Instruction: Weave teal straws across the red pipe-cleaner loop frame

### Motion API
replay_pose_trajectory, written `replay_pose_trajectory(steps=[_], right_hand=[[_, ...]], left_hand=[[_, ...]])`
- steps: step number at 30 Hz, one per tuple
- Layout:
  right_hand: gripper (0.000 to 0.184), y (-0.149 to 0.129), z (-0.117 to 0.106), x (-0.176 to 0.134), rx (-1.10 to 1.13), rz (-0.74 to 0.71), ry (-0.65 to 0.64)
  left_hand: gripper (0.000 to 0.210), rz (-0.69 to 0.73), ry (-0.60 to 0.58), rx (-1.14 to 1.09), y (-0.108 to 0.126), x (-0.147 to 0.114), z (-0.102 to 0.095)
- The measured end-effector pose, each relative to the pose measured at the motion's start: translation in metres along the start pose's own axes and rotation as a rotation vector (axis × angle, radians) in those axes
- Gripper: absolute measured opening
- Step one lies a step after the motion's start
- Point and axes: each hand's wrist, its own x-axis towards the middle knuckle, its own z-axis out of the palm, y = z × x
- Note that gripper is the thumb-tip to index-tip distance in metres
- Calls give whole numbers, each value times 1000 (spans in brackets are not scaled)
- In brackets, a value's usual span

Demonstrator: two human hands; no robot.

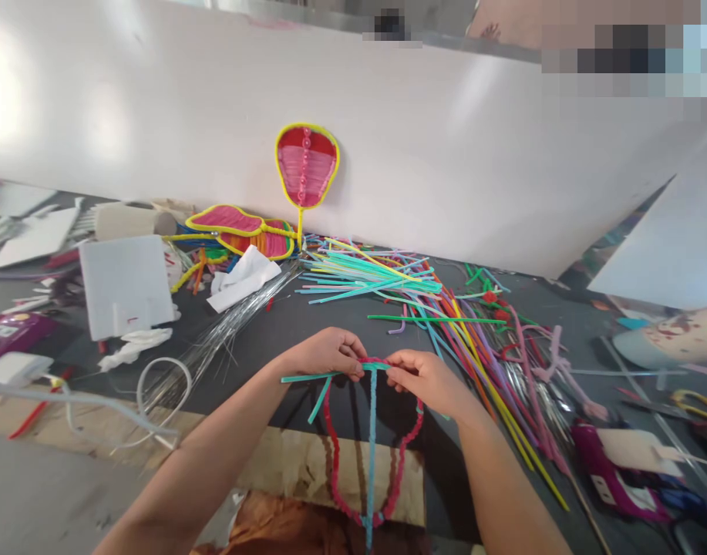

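Between my two hands hangs a rounded pipe cleaner frame (337,462), red with a light-blue pipe cleaner (372,447) running down its middle. A turquoise pipe cleaner (304,378) lies across its top edge, and its loose end sticks out to the left. My left hand (334,353) pinches the top edge just left of the middle strand. Just right of that strand, my right hand (419,376) grips the same edge between thumb and fingers. The fingertips hide part of the crossing.
A heap of turquoise pipe cleaners (376,274) lies beyond my hands. Behind it a pink fan shape with yellow rim (292,169) leans on the white board (422,139). Silver wires (237,301) and a white card (127,289) are left; a purple tool (611,474) and scissors (691,405) right.
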Motion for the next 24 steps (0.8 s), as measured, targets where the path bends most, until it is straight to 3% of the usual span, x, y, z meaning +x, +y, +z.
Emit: replay_pose_trajectory(steps=[5, 11, 24], right_hand=[[30, -5, 0, 4, -77, -45, 1], [26, -8, 4, 7, -20, 1, -88], [22, -1, -4, -3, 43, 26, -5]], left_hand=[[23, 14, 33, 15, 1, 2, 7], [22, 37, 37, 58, 3, 1, 9], [28, -48, -115, -47, 2, -1, -1]])
